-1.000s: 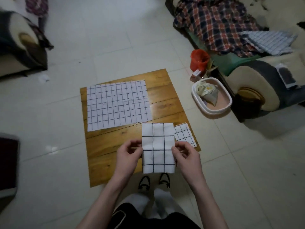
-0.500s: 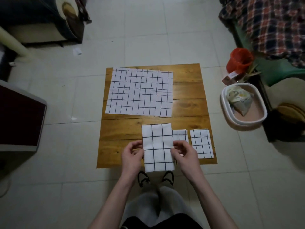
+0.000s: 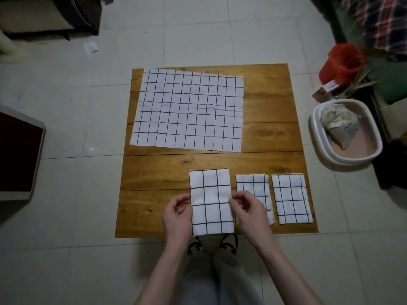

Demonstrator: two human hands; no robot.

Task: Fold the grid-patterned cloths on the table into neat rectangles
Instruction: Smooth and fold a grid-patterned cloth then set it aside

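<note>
A folded white cloth with a black grid (image 3: 210, 201) lies at the near edge of the wooden table (image 3: 271, 137). My left hand (image 3: 178, 215) pinches its left side and my right hand (image 3: 247, 211) pinches its right side. To the right lie two more folded grid cloths: one (image 3: 255, 186) partly under my right hand, the other (image 3: 291, 198) near the table's right edge. A large unfolded grid cloth (image 3: 188, 110) is spread flat over the far left part of the table.
A white basin (image 3: 317, 137) holding a bag sits on the tiled floor to the right, with a red bucket (image 3: 340, 62) behind it. A dark-topped box (image 3: 17, 159) stands at the left. My feet show under the table's near edge.
The camera view swung right and centred over the table, revealing the third folded cloth. My hands stay at the sides of the folded cloth, which now lies flatter on the table.
</note>
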